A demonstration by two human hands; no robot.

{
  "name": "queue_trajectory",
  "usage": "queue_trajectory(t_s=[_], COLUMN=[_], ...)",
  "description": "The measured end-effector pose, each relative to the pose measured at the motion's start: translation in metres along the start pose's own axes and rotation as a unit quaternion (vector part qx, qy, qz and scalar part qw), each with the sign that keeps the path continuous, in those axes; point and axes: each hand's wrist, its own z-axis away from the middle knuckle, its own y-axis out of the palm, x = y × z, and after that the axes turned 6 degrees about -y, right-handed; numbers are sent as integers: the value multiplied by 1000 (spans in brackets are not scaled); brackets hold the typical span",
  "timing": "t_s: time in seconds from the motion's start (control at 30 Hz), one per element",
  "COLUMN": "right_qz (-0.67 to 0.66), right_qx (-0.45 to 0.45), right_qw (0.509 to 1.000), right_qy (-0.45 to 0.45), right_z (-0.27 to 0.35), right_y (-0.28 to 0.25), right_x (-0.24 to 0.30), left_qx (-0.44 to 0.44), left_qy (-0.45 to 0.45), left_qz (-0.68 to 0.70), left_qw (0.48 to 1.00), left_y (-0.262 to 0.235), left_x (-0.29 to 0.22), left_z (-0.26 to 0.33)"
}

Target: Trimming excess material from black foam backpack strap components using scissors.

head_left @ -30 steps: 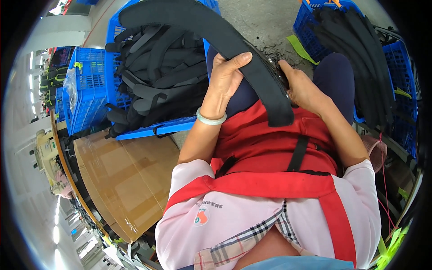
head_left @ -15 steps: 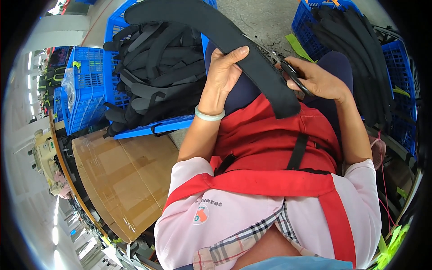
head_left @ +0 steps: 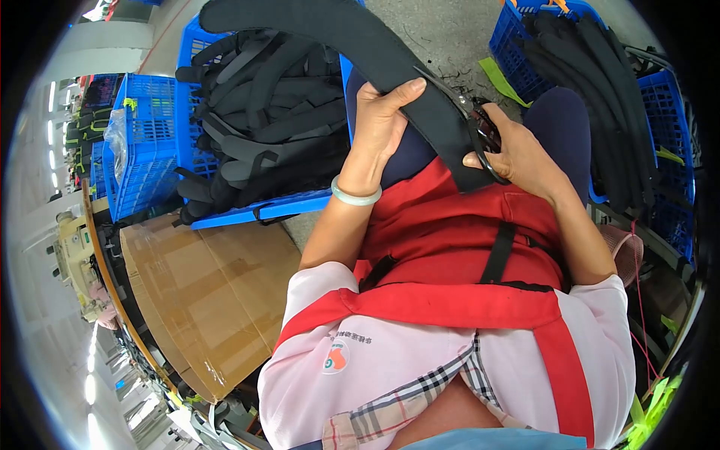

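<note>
Overhead, left hand (head_left: 379,124) grips black strap (head_left: 360,34); right hand (head_left: 521,154) works scissors (head_left: 472,124).

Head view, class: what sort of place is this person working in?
Probably a bag or strap sewing workshop: blue crates piled with black padded straps, and scissors trimming one strap.

Grey concrete floor (head_left: 450,30), rough-textured, scattered with dark thread scraps. On it, upper left of centre, a blue perforated plastic crate (head_left: 255,214). Left of that crate: a second blue plastic crate (head_left: 139,161), same lattice walls. Below the first crate: a flat brown cardboard sheet (head_left: 210,300). Far right of it: another blue plastic crate (head_left: 660,120). Far left of it: a cream-coloured machine (head_left: 71,251), possibly a sewing machine; distorted at the rim. Bright ceiling light reflects along the left edge.
</note>
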Motion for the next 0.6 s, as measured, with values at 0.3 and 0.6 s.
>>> queue_trajectory(t_s=[0.3, 0.6], right_qz=[-12, -73], right_qx=[6, 71], right_qw=[1000, 992], right_qy=[16, -69], right_z=[17, -5], right_y=[-1, -11], right_x=[-26, -15], left_qx=[-38, 5], left_qy=[7, -73], left_qz=[6, 60], left_qw=[999, 996], left_y=[8, 0], left_x=[0, -1], left_z=[1, 6])
